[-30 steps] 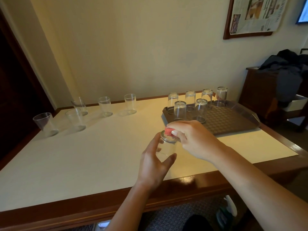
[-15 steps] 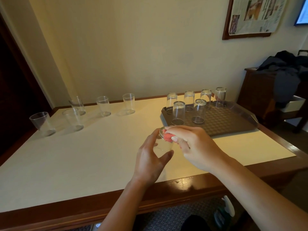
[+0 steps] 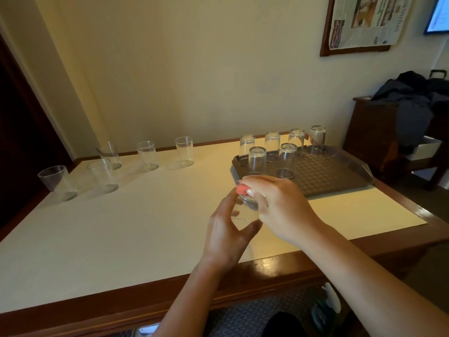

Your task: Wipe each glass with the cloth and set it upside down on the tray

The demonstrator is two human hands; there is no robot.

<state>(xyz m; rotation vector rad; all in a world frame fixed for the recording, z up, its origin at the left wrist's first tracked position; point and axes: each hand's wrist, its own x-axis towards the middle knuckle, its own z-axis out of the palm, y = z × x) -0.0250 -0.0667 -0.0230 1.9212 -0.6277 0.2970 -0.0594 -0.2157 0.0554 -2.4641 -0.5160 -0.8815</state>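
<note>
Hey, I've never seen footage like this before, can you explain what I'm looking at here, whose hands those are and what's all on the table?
There is no machine here: a person wears a camera on the head, looking forward and down, so the two arms reaching in from below are their own. The left hand grips a clear glass above the table. The right hand pinches a small red cloth against the glass's top end, wiping it. On the right sits a brown tray with six glasses already standing upside down. Five more glasses stand upright on the left side of the table, apparently waiting their turn. A framed newspaper hangs on the wall.
</note>
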